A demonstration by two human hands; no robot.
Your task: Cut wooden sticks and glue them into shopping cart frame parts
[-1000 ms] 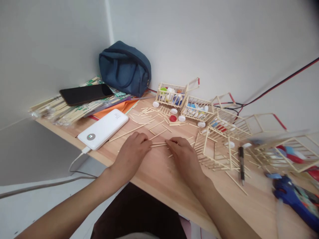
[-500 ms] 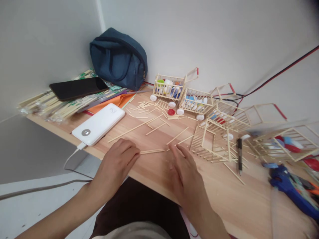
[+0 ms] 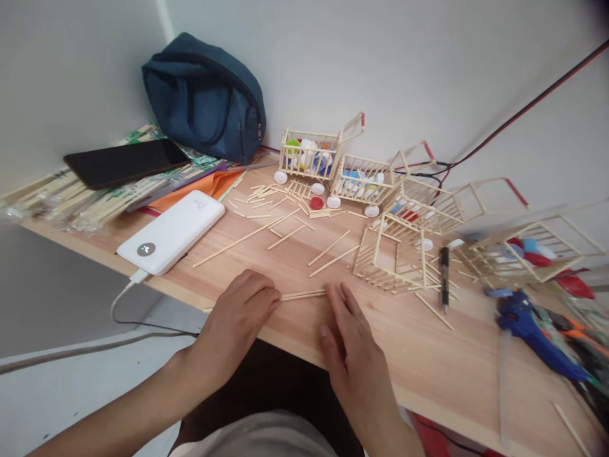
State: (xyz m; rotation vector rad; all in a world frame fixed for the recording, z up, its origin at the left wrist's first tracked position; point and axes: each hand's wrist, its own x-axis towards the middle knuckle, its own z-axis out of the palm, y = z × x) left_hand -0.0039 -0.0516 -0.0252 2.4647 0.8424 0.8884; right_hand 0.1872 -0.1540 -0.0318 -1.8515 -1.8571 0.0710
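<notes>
Two thin wooden sticks (image 3: 303,295) lie side by side near the front edge of the wooden table. My left hand (image 3: 243,306) is closed on their left ends, its fingers pressed together. At their right ends rest the fingertips of my right hand (image 3: 354,343), with thumb and fingers apart. Just beyond, two loose sticks (image 3: 329,252) lie on the tabletop. To the right of these stands a stick frame (image 3: 392,257), like a small open basket.
Small stick carts (image 3: 311,155) filled with bottle caps line the wall. A white power bank (image 3: 171,231), black phone (image 3: 126,163) and blue bag (image 3: 204,101) are at left. A black pen (image 3: 444,279) and blue glue gun (image 3: 537,343) lie at right.
My right fingertips have come to the right ends of the two sticks, which were clear of them before. The view has shifted, so the table's things appear further left.
</notes>
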